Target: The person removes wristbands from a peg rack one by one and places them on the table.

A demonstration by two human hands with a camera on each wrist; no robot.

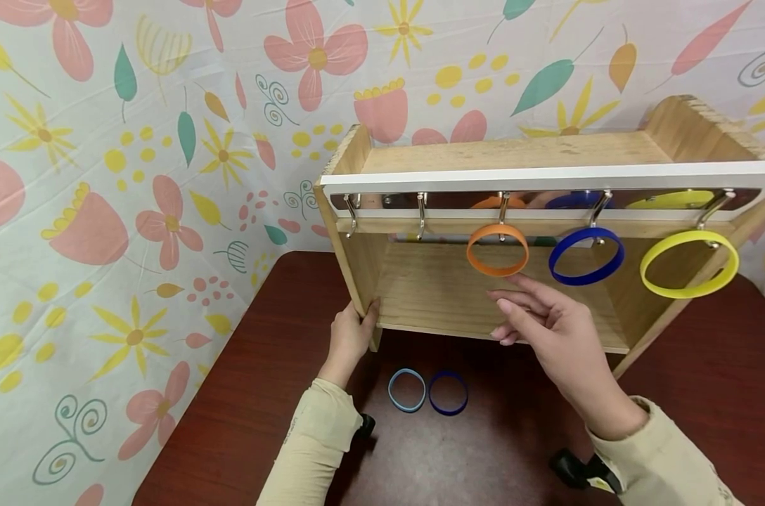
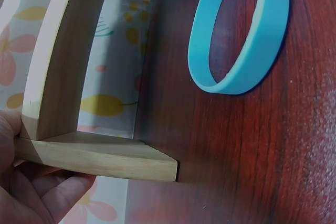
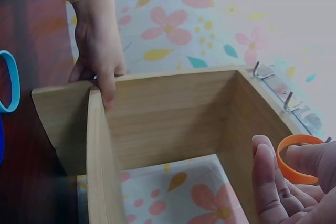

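Note:
My left hand (image 1: 351,337) grips the left side panel of a wooden shelf (image 1: 439,295) near its bottom corner. In the left wrist view, fingers curl around the shelf's pale wood edge (image 2: 100,162). An orange wristband (image 1: 493,272) hangs from the middle hook of the shelf's white-framed hook rail (image 1: 458,177). My right hand (image 1: 556,330) is raised just below that band, its fingers loosely bent and its thumb apart from them. Whether a fingertip touches the band cannot be told. A blue wristband (image 1: 585,280) and a yellow wristband (image 1: 689,292) hang on the hooks further right.
Two hooks at the rail's left, including the leftmost hook (image 1: 351,218), carry no band. A light blue wristband (image 1: 408,410) and a dark blue wristband (image 1: 448,412) lie on the dark red table (image 1: 243,365) before the shelf. Flower-patterned cloth (image 1: 218,126) stands behind.

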